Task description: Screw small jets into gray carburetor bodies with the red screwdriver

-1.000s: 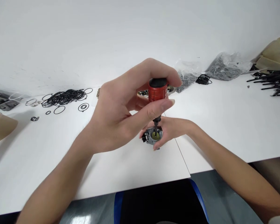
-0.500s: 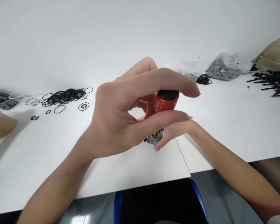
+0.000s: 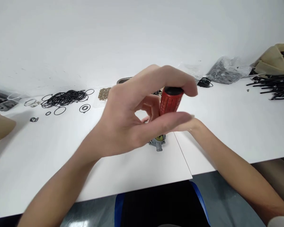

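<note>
My left hand [image 3: 125, 116] is raised close to the camera, its fingers and thumb curled around the red gridded handle of a screwdriver [image 3: 170, 102]. The handle has a black cap and points up; its shaft is hidden below. Behind and under it, my right hand [image 3: 183, 126] reaches in from the right, with its fingers hidden by the left hand. Beneath both hands, a small grey metal carburetor-like part [image 3: 159, 145] with a brass-coloured round inside sits on the white table [image 3: 137, 173], partly covered.
Black rubber rings [image 3: 66, 98] lie heaped at the left, near a beige container [image 3: 1, 127]. Small brass-coloured pieces [image 3: 104, 94] lie behind my left hand. At the right are a clear bag of parts [image 3: 228, 71], black rods [image 3: 276, 85] and a beige bin [image 3: 272, 60]. A chair [image 3: 161, 205] stands in front.
My left hand has shifted slightly right with the screwdriver. My right thumb, visible before beside the grey part, is now hidden. The brass-coloured pieces have come into view.
</note>
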Available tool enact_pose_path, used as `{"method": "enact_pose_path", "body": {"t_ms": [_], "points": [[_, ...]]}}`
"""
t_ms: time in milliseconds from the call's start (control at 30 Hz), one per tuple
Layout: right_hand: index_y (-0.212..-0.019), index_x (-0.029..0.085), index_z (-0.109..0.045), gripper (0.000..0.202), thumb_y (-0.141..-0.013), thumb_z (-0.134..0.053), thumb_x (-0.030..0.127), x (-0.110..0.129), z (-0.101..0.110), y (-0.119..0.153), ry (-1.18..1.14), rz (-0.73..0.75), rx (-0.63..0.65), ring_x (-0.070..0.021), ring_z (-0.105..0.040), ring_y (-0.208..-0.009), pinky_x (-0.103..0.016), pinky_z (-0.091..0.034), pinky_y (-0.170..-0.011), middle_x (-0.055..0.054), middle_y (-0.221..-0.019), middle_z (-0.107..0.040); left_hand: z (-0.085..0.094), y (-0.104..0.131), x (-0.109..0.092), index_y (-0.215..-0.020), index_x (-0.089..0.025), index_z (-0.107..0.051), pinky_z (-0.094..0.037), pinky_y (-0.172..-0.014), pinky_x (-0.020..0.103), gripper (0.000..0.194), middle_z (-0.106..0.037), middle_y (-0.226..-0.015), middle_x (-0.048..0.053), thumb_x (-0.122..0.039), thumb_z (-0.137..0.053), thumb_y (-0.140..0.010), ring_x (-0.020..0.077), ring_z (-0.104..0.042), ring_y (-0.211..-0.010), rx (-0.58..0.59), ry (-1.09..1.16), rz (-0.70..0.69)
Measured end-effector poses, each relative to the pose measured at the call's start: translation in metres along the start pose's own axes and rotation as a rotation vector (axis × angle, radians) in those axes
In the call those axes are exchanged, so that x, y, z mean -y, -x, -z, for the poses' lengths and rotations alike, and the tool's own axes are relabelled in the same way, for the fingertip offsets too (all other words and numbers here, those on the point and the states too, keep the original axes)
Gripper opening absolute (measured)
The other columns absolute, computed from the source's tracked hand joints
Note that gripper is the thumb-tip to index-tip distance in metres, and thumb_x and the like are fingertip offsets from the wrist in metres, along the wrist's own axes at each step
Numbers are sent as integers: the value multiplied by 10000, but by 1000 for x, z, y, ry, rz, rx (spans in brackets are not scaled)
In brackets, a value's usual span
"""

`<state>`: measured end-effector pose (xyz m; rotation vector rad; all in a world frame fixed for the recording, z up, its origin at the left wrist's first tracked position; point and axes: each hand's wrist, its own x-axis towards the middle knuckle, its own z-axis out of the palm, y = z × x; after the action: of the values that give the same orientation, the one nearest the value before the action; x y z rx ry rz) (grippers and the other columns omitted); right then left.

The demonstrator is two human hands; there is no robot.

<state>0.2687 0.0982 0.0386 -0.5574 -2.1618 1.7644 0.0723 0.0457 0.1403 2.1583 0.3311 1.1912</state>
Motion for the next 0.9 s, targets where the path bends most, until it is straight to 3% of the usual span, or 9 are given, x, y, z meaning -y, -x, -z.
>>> {"method": "enact_pose_path", "body": {"t_ms": [100, 200, 300, 400, 500, 600, 733, 900], "points": [[-1203, 143, -611, 392, -811, -629, 141, 5, -1, -1, -4, 15, 6, -183, -640, -968, -299, -532, -813, -105, -1218, -654, -4, 2, 3, -1096, -179, -700, -549, -589, 299, 220, -635, -909, 31, -192, -627, -889, 153, -611, -787, -44, -40, 2], [-1232, 166, -599, 428, -807, -639, 133, 7, -3, -1, 12, 1, -32, -185, -640, -995, -311, -530, -855, -91, -1212, -661, -4, -2, 0, -1225, -253, -648, -568, -635, 292, 342, -661, -992, 42, -143, -537, -922, 169, -643, -851, 33, -36, 96], [-1205, 210, -626, 429, -786, -652, 122, 7, -3, 0, 21, -20, -39, -187, -654, -969, -304, -540, -843, -55, -1189, -677, -2, -13, -4, -1131, -184, -685, -558, -581, 273, 265, -660, -984, 72, -144, -588, -888, 167, -640, -809, 119, -46, 110], [-1096, 226, -684, 350, -767, -656, 111, 7, -3, 0, 34, -12, -44, -212, -649, -1029, -313, -541, -874, -34, -1146, -694, -4, -23, -3, -968, -152, -730, -533, -510, 265, 152, -637, -864, 66, -202, -698, -827, 151, -606, -720, 94, -51, 32], [-1139, 209, -667, 394, -759, -659, 103, 5, -3, -1, 31, 9, -71, -228, -632, -1079, -348, -537, -901, -55, -1128, -699, -6, -23, -1, -1042, -208, -718, -546, -540, 269, 198, -665, -901, 48, -183, -658, -855, 147, -620, -732, 51, -45, 102], [-1156, 180, -648, 387, -775, -642, 110, 1, -2, -2, 15, 25, -54, -212, -646, -1026, -347, -544, -877, -78, -1170, -681, -5, -18, 1, -1098, -232, -687, -548, -539, 283, 271, -683, -906, 42, -167, -672, -836, 158, -631, -720, 90, -21, 172], [-1097, 163, -665, 307, -797, -610, 130, -8, 0, -3, 0, 78, -30, -199, -641, -1041, -323, -538, -878, -94, -1292, -602, -4, -12, 4, -1080, -266, -677, -534, -523, 301, 287, -665, -833, 31, -186, -703, -805, 167, -605, -672, 67, -82, 158], [-1126, 158, -649, 331, -797, -622, 144, -13, 1, -4, -33, 113, -13, -206, -647, -1038, -331, -545, -871, -99, -1260, -623, -6, -11, 3, -1096, -247, -651, -529, -564, 304, 257, -634, -812, 28, -169, -636, -852, 148, -583, -651, 82, -112, 147]]}}
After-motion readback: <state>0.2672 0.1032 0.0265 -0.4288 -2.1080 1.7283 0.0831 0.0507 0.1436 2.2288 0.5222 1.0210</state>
